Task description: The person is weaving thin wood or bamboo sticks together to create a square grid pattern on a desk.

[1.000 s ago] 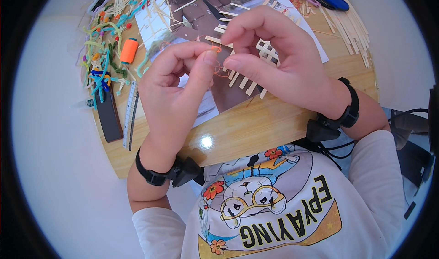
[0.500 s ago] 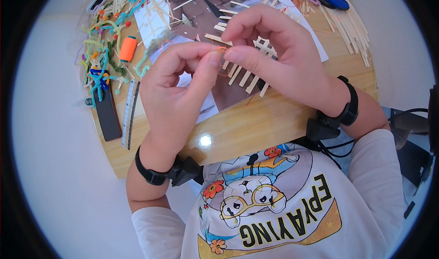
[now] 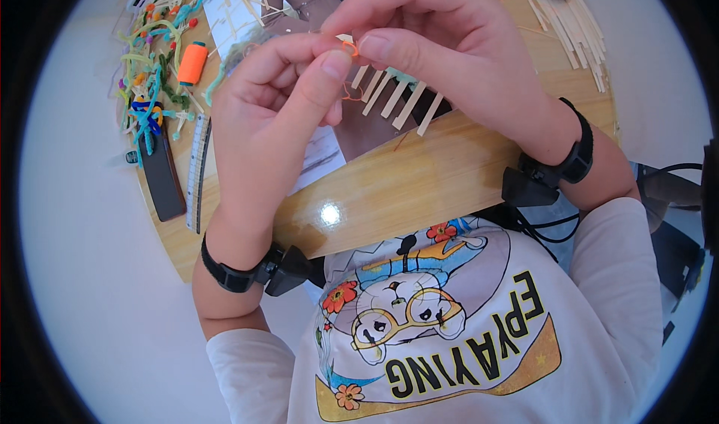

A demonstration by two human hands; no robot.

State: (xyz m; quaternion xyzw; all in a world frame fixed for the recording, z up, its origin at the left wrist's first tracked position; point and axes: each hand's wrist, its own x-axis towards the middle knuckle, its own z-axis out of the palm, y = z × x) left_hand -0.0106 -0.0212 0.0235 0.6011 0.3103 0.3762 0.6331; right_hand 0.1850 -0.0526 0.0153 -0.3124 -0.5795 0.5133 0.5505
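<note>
A round wooden table with a glossy light-brown top carries the things; on it lie an orange thread spool, a tangle of coloured pipe cleaners, a black flat bar, a clear ruler, pale wooden sticks and white paper sheets.

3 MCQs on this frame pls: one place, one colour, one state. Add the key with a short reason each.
1. Where does the small thread spool lie?
A. to the left on the round wooden table
B. on the person's lap
C. in the right hand

2. What colour is that spool?
A. blue
B. orange
C. white

3. What are the left hand and right hand doing?
A. resting flat on the table
B. held far apart
C. pinching a thin orange thread between their fingertips

Key: 1 A, it lies beside the pile of coloured fuzzy stems; 2 B, plainly orange; 3 C, thumbs and forefingers meet on the thread above the table.
</note>
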